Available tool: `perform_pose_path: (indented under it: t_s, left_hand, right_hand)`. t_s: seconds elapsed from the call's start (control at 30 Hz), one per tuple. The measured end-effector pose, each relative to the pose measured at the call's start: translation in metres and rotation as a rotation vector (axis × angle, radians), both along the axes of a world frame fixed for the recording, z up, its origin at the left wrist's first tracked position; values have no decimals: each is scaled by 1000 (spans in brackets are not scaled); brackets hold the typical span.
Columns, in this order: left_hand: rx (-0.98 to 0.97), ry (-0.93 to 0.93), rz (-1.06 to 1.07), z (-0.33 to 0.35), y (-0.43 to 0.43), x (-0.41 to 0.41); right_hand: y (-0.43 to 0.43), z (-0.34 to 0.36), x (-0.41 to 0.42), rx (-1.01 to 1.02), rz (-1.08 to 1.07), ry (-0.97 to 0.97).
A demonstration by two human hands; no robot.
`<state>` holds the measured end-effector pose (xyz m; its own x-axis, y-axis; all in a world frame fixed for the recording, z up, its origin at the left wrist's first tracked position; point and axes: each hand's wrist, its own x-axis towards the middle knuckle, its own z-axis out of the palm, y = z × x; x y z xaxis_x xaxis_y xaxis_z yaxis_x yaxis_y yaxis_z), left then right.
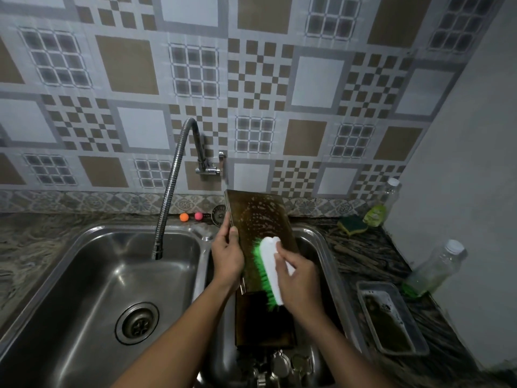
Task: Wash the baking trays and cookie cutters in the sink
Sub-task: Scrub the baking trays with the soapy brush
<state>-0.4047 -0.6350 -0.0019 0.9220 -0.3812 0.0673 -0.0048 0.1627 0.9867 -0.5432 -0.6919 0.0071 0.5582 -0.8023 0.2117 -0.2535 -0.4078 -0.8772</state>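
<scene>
Lower left, basin (92,278): lay bare before me, only the faucet hose (167,197) hanging over it.
Centre, right basin: my upright baking tray (257,217) blocked it; cutters (279,362) crowded below.
Right counter: second tray (391,317), bottles (436,270) hemmed me.

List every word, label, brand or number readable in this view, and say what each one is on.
None can be read.
Round metal disc behind the sink: possible embossing, too blurred to read.
Bottles on the counter: no label visible.
Baking tray, brush: no markings visible.
</scene>
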Motion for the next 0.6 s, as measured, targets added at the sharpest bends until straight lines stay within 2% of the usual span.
perform_pose_path:
  t_s: [0.17, 0.3, 0.4, 0.5, 0.6]
  left_hand:
    - [26, -70, -49, -7, -5, -7]
    - [50, -63, -80, -2, -14, -15]
    - [30, -79, -50, 0, -9, -6]
    - [38, -109, -10, 5, -2, -1]
    - [51, -108, -59, 1, 1, 0]
  right_hand:
    - [-28, 5, -4, 45, -141, -21]
    - [-10, 19, 18, 19, -21, -85]
    - [0, 9, 4, 14, 38, -104]
    - [-12, -10, -26, 47, -44, -83]
    - [-39, -12, -38, 67, -131, -15]
